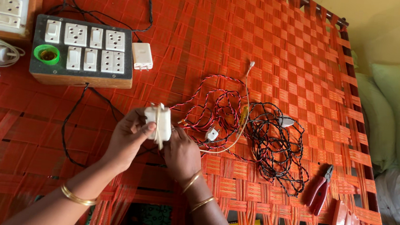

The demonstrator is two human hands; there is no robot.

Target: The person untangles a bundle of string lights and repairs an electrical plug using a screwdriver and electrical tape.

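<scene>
Two switchboards [82, 51]; one pliers [319, 189] — three bangles [78, 197]

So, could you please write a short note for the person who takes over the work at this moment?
Left hand: grips the white adapter from the left side, with a pale cord across its front.
Right hand: at the adapter's lower right; what its fingers pinch is hidden.
Nearby: the tangled red-black wires and black wires lie to the right on the woven orange cot; red pliers near the right edge; switch board up left.
Done: adapter picked up.
Left: wires not yet untangled; pliers untouched.
</scene>
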